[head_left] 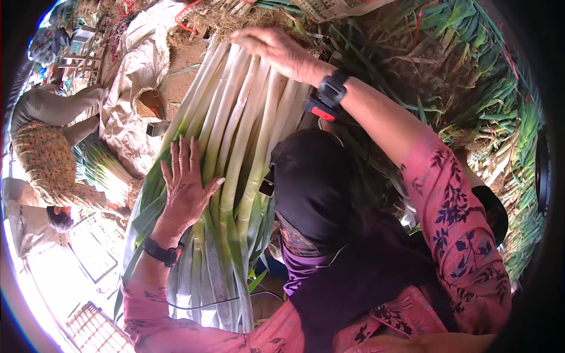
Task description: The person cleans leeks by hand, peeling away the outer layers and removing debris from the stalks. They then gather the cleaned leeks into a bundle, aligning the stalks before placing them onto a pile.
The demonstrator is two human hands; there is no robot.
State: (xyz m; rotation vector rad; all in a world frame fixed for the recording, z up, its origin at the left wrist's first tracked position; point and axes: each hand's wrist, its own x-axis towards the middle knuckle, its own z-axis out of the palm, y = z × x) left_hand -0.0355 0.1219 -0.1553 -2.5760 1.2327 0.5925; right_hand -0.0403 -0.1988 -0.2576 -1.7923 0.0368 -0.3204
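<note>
A thick bundle of leeks (235, 141) lies lengthwise before me, white root ends at the far side and green leaves toward me. My left hand (185, 182) rests on the left of the bundle, fingers stretched and thumb apart, where white turns to green. Across the root ends lies my right hand (271, 50), its fingers extended to the left and slightly bent over the ends; its fingertips are partly hard to make out. Both wrists carry a black band. The bundle's right side is partly hidden by a black head covering (318, 182) in the middle of the view.
More leeks are heaped along the right (500, 106). Dry roots (235, 19) lie beyond the bundle. A pale sack (138, 76) is at the far left. A person in patterned clothing (44, 153) bends beside another leek bundle (100, 165). A woven crate (97, 329) stands lower left.
</note>
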